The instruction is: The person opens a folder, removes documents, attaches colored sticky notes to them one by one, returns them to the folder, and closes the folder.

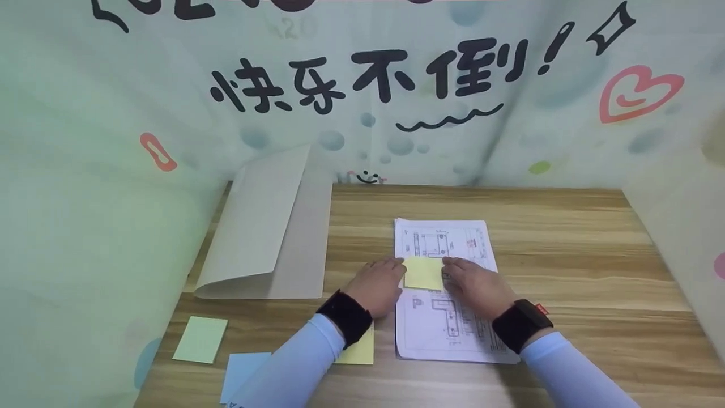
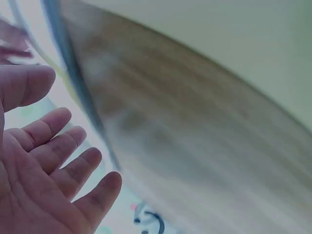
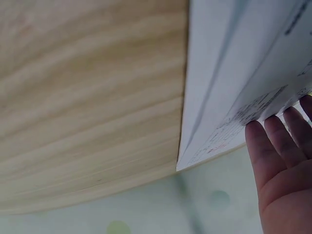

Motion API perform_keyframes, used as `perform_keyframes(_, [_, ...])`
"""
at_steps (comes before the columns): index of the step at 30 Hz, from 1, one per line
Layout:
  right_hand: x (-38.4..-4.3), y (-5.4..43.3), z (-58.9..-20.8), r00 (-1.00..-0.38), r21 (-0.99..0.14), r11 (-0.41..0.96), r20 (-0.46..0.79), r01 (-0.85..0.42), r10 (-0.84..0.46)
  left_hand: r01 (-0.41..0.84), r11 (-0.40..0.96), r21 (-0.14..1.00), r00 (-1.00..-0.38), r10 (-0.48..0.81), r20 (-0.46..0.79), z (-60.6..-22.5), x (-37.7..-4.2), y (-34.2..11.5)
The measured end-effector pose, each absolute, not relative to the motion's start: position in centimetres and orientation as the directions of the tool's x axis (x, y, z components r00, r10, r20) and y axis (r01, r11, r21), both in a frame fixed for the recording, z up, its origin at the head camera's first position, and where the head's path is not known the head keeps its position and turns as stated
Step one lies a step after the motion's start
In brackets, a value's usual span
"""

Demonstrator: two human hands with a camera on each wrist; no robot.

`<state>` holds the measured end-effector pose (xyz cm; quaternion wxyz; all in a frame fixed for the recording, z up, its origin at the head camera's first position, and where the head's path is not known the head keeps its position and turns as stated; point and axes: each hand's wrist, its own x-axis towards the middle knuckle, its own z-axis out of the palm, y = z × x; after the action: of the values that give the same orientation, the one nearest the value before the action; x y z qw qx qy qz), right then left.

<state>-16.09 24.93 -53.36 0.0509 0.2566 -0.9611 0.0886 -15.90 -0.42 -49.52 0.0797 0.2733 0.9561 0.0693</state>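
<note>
A yellow sticky note (image 1: 423,273) lies on a stack of papers (image 1: 430,345) printed with technical drawings. My left hand (image 1: 380,286) touches the note's left edge with its fingertips. On the other side, my right hand (image 1: 478,286) rests its fingertips at the note's right edge. The left wrist view shows the left hand (image 2: 44,170) with thumb and fingers apart and loosely extended. In the right wrist view, nearly straight fingers of the right hand (image 3: 285,180) touch the printed sheets (image 3: 243,97); the thumb is out of view.
A folded pale-grey folder (image 1: 255,226) stands partly open at the back left. A green sticky note (image 1: 200,340), a blue one (image 1: 244,371) and another yellow one (image 1: 359,351) lie along the front left, the last two partly under the left arm. Printed cloth (image 1: 362,141) surrounds the wooden table (image 1: 595,272).
</note>
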Motion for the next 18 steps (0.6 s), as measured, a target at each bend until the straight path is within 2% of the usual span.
perform_keyframes(4, [-16.1, 25.0, -53.4, -0.853, -0.143, 0.845, 0.177, -0.515, -0.490, 0.465, 0.837, 0.290, -0.851, 0.513, -0.116, -48.3, -14.5, -3.9])
perform_keyframes(8, [-16.2, 25.0, -53.4, -0.853, -0.169, 0.839, 0.176, -0.518, -0.491, 0.346, 0.863, 0.369, -0.889, 0.427, -0.166, -47.7, -12.7, -8.0])
perform_keyframes(14, [-16.1, 25.1, -53.4, -0.849, -0.160, 0.837, 0.174, -0.523, -0.498, 0.222, 0.917, 0.330, -0.941, 0.291, -0.173, -48.0, -10.1, -12.9])
perform_keyframes(18, [-16.2, 25.0, -53.3, -0.841, -0.161, 0.828, 0.186, -0.537, -0.509, 0.157, 0.950, 0.269, -0.951, 0.220, -0.220, -47.8, -8.5, -15.2])
